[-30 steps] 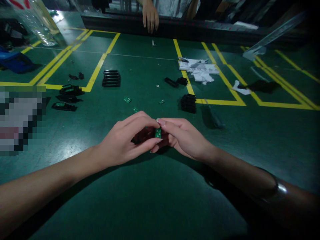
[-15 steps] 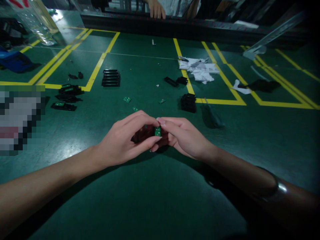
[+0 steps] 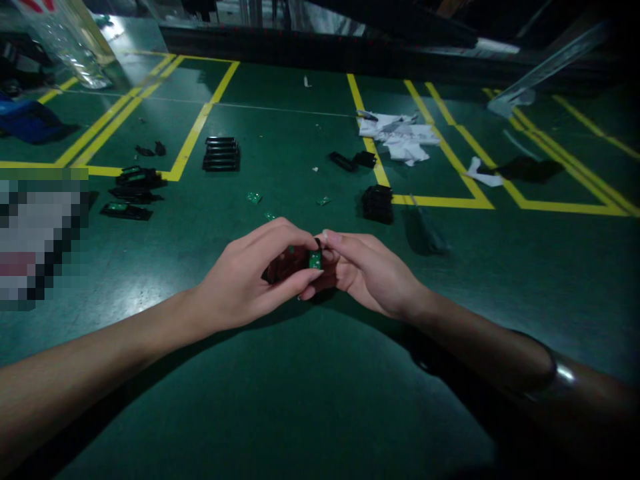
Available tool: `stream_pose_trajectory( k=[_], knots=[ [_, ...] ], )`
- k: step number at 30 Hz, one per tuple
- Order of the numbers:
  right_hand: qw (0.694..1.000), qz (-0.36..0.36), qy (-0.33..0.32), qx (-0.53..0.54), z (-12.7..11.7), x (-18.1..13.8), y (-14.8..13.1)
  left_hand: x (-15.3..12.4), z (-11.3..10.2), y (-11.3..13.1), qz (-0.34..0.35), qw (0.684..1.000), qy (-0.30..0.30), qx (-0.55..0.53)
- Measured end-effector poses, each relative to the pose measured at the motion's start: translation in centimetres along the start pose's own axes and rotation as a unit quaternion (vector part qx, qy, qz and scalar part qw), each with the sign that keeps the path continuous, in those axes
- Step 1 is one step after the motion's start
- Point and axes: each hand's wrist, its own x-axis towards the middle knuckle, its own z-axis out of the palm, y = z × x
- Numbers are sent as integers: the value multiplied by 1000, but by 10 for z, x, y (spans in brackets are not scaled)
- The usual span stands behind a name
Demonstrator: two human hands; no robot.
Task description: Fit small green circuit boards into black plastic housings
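A small green circuit board (image 3: 315, 259) with a dark edge is held upright between my hands, over the green tabletop. My left hand (image 3: 267, 270) grips it between the thumb below and the index finger above. My right hand (image 3: 363, 267) is closed at its right side, with the thumb near the top end and the other fingers curled behind and below. How much of the board the fingers cover I cannot tell. Just beyond my hands lie small loose green boards (image 3: 254, 198), and another green board (image 3: 324, 200) is to their right.
Black plastic housings (image 3: 221, 154) stand in a row, with another black stack (image 3: 378, 203) at right. Black cases with green boards (image 3: 127, 211) lie at left. Crumpled white paper (image 3: 400, 137), a blue bin (image 3: 30, 120) and a clear plastic bottle (image 3: 90, 67) are farther off.
My right thumb has lifted slightly from the board's top end, showing a dark part there. The other person's hand at the far edge has gone from view.
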Motion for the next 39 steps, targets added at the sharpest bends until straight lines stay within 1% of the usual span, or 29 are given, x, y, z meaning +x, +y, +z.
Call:
stream_pose_trajectory(
  k=[7, 15, 24, 39],
  knots=[
    [1000, -3, -4, -25, -1, -1, -1, 0, 0, -1, -10, 1000, 0, -4],
    [996, -1, -24, -87, -4, -5, -2, 2, 0, 0, 5, 1000, -1, 2],
    [995, 11, 15, -93, -1, -4, -1, 3, 0, 0, 22, 1000, -3, 13],
    [995, 3, -14, -99, -6, -5, 0, 3, -1, 0, 37, 999, -6, 24]
  ],
)
